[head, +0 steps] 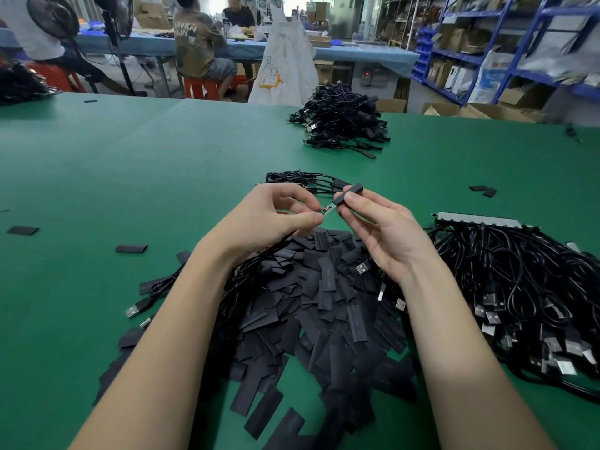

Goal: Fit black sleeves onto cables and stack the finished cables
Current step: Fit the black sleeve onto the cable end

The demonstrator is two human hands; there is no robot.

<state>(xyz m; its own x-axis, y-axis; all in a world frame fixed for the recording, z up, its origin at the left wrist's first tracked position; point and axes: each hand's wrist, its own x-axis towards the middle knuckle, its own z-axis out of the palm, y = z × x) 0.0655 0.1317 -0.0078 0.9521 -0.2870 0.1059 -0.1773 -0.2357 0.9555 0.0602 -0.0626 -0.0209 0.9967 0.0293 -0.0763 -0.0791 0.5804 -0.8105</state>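
Hands meet above the green table (97,164), just past the heap of flat black sleeves (324,303) at the six o'clock side. The left hand (269,216) pinches the small circuit-board end (327,210) of a cable (259,254) between thumb and forefinger; the cable trails back under the wrist. The right hand (383,232) pinches one black sleeve (349,193) between thumb and fingertips, its open mouth just beside the board tip, at most barely started onto it. At twelve o'clock from the hands lies a small bunch of sleeved cables (308,180); farther, toward one o'clock, a larger stack of finished cables (344,120). At three to four o'clock sits a thick bundle of bare USB cables (519,287). Loose sleeves lie scattered at nine o'clock (23,230) and two o'clock (483,190). Beyond the table a seated person's shirt (194,40) carries pale lettering, too blurred to read; a white sack (285,60) bears yellow marks, likewise unreadable.
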